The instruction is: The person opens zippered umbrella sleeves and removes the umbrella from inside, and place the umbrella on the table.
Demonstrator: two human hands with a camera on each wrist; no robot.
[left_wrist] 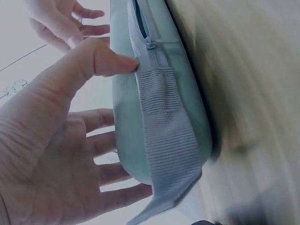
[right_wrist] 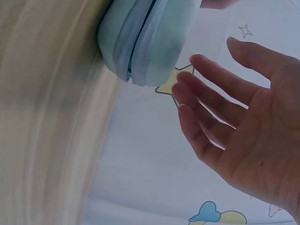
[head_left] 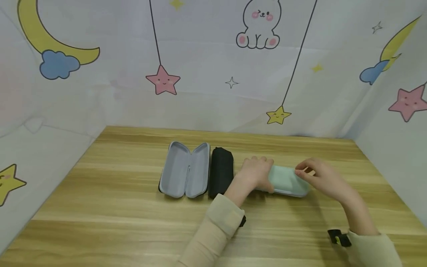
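Note:
A mint-green zip pencil case [head_left: 287, 180] lies on the table to the right, with a pale ribbed fabric tab [left_wrist: 161, 117] at its left end. Its zip [left_wrist: 149, 44] stands partly open near that tab in the left wrist view. My left hand [head_left: 255, 172] holds the case by its left part, thumb on the near side by the zip and fingers over the far side. My right hand [head_left: 320, 176] hovers by the right end with fingers loosely bent. In the right wrist view, a gap shows between those fingers [right_wrist: 201, 93] and the case, and nothing is held.
Left of my left hand lies a long black bundle [head_left: 221, 172], its kind unclear. Beside it an unfolded case with grey lining [head_left: 175, 170] lies open. A printed cloth backdrop [head_left: 207, 107] rises behind and at both sides of the wooden table [head_left: 116, 207].

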